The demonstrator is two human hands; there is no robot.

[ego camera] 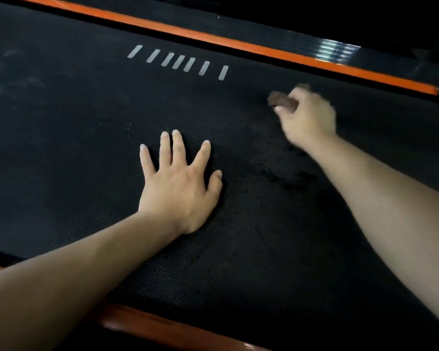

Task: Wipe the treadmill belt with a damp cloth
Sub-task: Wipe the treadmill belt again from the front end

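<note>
Mid-wipe. Right hand (pixel 307 115) grip bunched round cloth (pixel 281 98), up by far rail (pixel 238 43); left hand (pixel 180 188) flat on belt (pixel 74 148), grip wide. Probably sweeping toward dusty left next.

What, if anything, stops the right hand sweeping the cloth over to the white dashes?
Likely nothing, so yes. The right hand grips the cloth, and only bare belt lies between it and the white dashes. The left hand rests flat nearer the person, out of that path.
</note>
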